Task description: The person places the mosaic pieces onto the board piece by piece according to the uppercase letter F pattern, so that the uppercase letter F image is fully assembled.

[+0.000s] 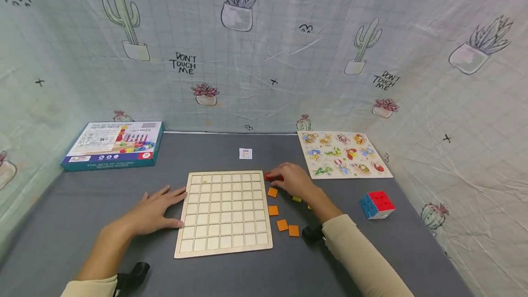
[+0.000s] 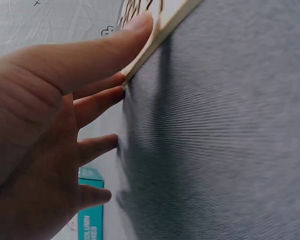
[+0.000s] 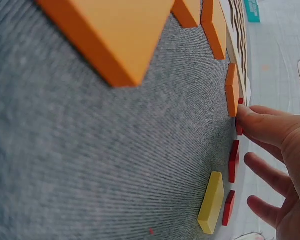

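A wooden board (image 1: 226,210) with a grid of square recesses lies on the grey table. My left hand (image 1: 154,210) rests at the board's left edge, fingers spread, the thumb (image 2: 140,27) touching its rim. Beyond the board's upper right corner, my right hand (image 1: 293,180) pinches a red square tile (image 3: 240,127) between thumb and fingers, though the fingers partly hide it. Two more red tiles (image 3: 233,161) lie under the other fingers. Several orange tiles (image 1: 273,210) lie along the board's right side. Yellow tiles (image 1: 296,199) show beneath the right wrist, partly covered.
A teal-edged box (image 1: 113,145) lies at the back left. A small white printed card (image 1: 245,153) is behind the board. An insect puzzle board (image 1: 344,155) lies back right, with a puzzle cube (image 1: 377,205) in front. A patterned cloth (image 1: 264,58) hangs behind the table.
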Demonstrator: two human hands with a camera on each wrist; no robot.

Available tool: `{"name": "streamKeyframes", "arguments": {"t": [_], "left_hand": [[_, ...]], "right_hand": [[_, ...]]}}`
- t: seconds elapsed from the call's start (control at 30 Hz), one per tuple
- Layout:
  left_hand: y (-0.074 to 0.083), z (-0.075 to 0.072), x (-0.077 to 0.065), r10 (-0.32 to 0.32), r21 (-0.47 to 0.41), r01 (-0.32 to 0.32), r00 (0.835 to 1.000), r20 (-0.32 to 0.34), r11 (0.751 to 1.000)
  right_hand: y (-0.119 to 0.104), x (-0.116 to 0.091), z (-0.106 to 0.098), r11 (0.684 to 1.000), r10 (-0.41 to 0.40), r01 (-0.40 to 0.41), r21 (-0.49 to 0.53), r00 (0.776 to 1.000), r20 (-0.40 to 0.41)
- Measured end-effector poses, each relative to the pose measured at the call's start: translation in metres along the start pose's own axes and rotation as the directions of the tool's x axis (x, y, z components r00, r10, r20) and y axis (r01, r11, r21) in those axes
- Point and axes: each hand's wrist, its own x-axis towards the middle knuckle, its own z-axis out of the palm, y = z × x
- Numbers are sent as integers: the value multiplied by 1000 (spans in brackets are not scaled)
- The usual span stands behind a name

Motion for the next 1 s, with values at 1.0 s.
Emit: {"name": "streamKeyframes", "arguments": {"t": [1.0], "left_hand": [[2,9,5,27,-109,-27,1000,-4,994]], "right_hand": [[-18,16,-4,884,93,-15,468,985,-144]]}}
